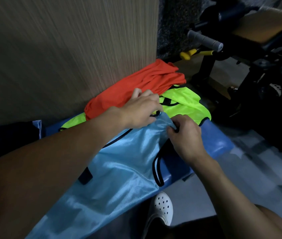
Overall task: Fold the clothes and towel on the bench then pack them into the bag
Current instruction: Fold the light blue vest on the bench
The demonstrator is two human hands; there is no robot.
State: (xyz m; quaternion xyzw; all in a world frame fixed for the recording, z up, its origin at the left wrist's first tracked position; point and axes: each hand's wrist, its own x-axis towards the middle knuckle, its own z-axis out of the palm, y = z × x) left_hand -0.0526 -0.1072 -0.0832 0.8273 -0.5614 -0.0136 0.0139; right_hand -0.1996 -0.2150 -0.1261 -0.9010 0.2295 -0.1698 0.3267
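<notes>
Blue vest (119,161) laid along the bench (217,140), gripped at its far end by both hands.
Left hand (140,111) curls its fingers over the vest's top edge; right hand (185,135) pinches the black-trimmed edge just beside it. Orange garment (136,87) at 12 o'clock from the hands, against the wood panel (59,49); green vest (185,104) at 1 o'clock, partly under the orange one. Gym machine (257,66) at 2 o'clock; white clog (162,207) at 6 o'clock.
</notes>
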